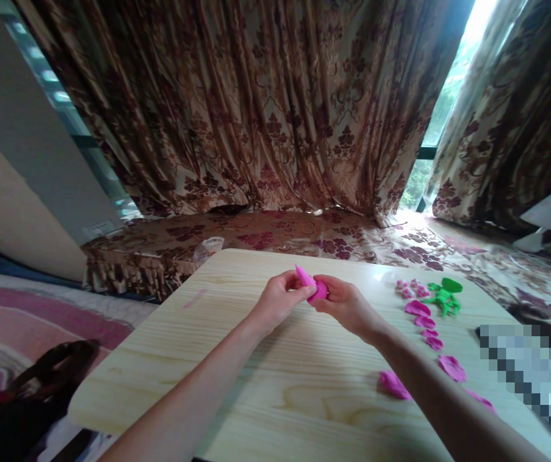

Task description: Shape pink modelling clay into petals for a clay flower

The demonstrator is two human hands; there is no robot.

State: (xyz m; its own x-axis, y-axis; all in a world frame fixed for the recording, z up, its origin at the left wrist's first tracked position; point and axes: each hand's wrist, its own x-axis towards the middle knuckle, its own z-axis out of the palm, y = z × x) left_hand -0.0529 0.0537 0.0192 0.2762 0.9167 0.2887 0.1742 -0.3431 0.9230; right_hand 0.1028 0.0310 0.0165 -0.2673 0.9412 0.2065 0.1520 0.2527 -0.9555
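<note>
Over the far half of the table, my left hand [282, 296] pinches a bright pink piece of modelling clay [306, 277] with a pointed tip sticking up. My right hand [345, 300] is closed on the rounded side of the same pink clay, fingers wrapped partly behind it. Whether it is one piece or two pressed together, I cannot tell. To the right lie thin pink clay petals [418, 308] in a loose line, and a thicker pink clay lump [394, 384] rests beside my right forearm.
Green clay pieces [444, 298] and small pale pink clay bits [407, 289] sit at the table's [174, 366] far right. A thin pink strip [194, 299] lies at left. A clear plastic cup [210, 247] stands beyond the far left corner. A blurred-out screen [535, 378] is at right.
</note>
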